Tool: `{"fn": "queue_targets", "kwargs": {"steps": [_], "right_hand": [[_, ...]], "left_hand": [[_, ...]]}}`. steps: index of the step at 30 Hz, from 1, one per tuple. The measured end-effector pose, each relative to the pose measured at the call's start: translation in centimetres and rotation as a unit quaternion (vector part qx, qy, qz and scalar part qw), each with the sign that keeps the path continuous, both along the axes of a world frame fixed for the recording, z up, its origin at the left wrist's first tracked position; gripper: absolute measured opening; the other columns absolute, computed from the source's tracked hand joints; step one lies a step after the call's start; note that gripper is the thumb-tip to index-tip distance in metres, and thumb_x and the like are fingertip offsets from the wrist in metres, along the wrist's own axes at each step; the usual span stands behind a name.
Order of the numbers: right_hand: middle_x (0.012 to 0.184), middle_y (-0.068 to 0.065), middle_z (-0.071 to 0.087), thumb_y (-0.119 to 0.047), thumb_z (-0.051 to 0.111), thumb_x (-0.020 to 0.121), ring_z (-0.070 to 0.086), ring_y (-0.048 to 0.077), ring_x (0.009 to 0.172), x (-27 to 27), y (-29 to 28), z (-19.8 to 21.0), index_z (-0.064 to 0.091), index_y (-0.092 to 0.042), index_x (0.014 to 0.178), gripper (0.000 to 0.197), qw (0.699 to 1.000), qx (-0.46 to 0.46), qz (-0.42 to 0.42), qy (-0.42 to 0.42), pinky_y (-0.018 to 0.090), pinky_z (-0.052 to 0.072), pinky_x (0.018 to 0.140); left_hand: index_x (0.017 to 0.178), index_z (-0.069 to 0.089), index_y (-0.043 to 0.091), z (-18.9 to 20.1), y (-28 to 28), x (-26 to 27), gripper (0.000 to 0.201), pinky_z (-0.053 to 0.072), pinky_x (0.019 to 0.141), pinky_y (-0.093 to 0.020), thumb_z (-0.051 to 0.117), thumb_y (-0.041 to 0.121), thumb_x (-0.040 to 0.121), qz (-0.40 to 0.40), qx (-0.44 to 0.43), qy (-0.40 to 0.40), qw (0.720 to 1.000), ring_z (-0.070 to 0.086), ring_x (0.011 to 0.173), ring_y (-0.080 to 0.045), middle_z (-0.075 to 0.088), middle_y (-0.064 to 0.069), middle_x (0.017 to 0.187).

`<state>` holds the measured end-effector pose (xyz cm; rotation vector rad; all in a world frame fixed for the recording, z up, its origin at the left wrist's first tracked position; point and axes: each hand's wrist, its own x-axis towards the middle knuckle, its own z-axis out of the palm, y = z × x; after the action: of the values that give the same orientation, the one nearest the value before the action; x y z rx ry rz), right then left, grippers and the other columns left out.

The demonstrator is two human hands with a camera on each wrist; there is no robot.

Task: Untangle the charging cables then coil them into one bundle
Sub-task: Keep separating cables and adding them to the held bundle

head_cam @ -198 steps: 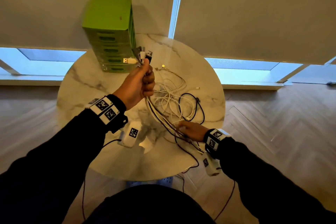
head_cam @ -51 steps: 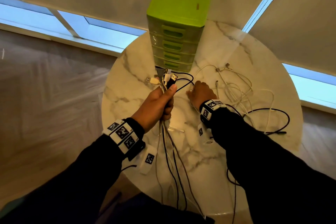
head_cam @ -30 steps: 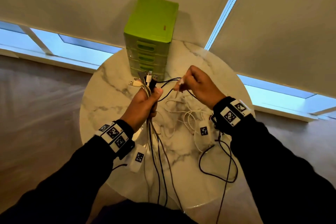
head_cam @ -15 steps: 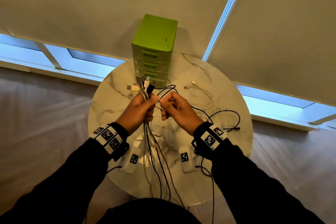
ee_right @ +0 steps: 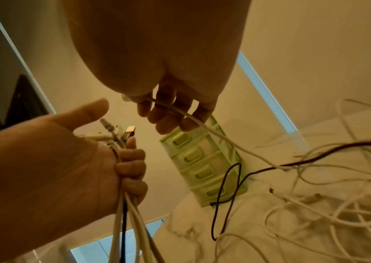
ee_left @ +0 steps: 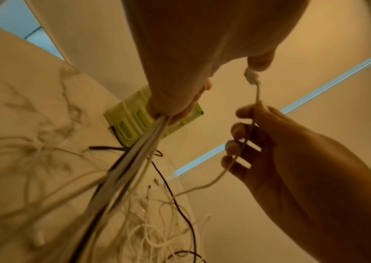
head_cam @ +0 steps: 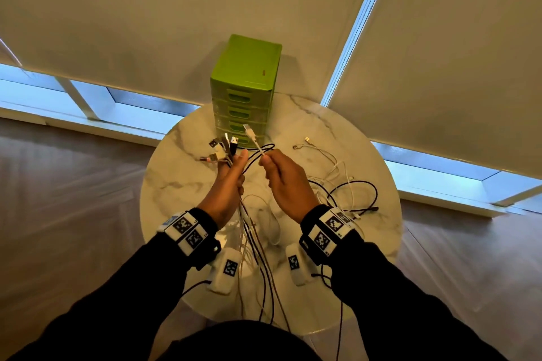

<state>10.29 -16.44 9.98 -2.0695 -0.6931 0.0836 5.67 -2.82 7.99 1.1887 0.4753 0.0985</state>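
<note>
Several cable ends fan out of the left hand [head_cam: 227,184], fist curled tight round a gathered bunch of charging cables [head_cam: 252,231]; USB plugs [head_cam: 224,146] stick up at about 11 o'clock from the knuckles, strands hang down over the near edge of the table [head_cam: 176,184] toward 6 o'clock. Left thumb is raised off the bunch in the right wrist view, as if making room.

Change vs half a second back: right hand was fiddling right against the left fist; now the right hand [head_cam: 286,182] sits just beside it at 3 o'clock, thumb and fingers pinching one white cable [head_cam: 254,142] just below its plug, plug tip pointing up at 11 o'clock over the green drawer unit [head_cam: 245,88]. Other right fingers loosely curled, cable running across them.

Meaning, my read: one more end has been pulled free of the mess and is about to be fed into the left-hand bunch. Sorting stage, coiling not started.

Right side of table at 2–4 o'clock: loose pile of white and dark cables [head_cam: 346,184] lying tangled, two plugs [head_cam: 302,143] lying apart near 1 o'clock. A dark loop [head_cam: 264,148] runs between the two hands. Judged less than halfway.
</note>
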Motion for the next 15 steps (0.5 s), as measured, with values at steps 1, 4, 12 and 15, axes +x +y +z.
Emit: {"fn": "queue_targets", "kwargs": {"steps": [1,4,12,15], "right_hand": [[0.08,-0.004,0.057,-0.031,0.041,0.107,0.055,0.017,0.074,0.0,0.2,0.1,0.059,-0.015,0.1,0.025,1.0,-0.009,0.01,-0.007,0.037,0.046,0.069],[0.091,0.0,0.063,-0.025,0.043,0.107,0.056,0.013,0.081,0.1,0.4,-0.3,0.063,-0.014,0.107,0.023,0.998,-0.038,0.05,-0.022,0.028,0.043,0.07],[0.077,-0.009,0.06,-0.036,0.041,0.106,0.056,0.008,0.071,0.7,-0.3,-1.6,0.063,-0.018,0.094,0.03,0.989,-0.098,0.11,0.012,0.023,0.044,0.068],[0.077,-0.008,0.064,-0.047,0.029,0.107,0.061,0.013,0.075,1.7,-1.5,-4.2,0.06,-0.025,0.083,0.045,0.975,-0.178,0.129,0.041,0.042,0.049,0.083]], "left_hand": [[0.119,0.044,0.04,0.1,-0.5,0.1,0.043,0.024,0.061,-0.029,0.059,0.062,0.085,-0.008,0.0,-0.006,1.0,0.028,0.06,-0.007,0.041,0.017,0.07],[0.12,0.049,0.03,0.6,-1.3,0.4,0.055,0.029,0.063,-0.029,0.058,0.068,0.081,-0.011,0.016,-0.007,1.0,0.037,0.065,-0.007,0.048,0.017,0.068],[0.132,0.051,0.022,-0.1,-1.2,0.3,0.067,0.048,0.094,-0.045,0.041,0.073,0.089,0.028,0.073,-0.001,0.997,0.062,0.102,-0.028,0.064,-0.013,0.108],[0.106,0.055,0.03,0.2,-0.2,0.7,0.038,0.039,0.074,-0.038,0.033,0.06,0.1,0.079,0.097,-0.017,0.992,0.046,0.071,-0.014,0.055,0.004,0.082]]}}
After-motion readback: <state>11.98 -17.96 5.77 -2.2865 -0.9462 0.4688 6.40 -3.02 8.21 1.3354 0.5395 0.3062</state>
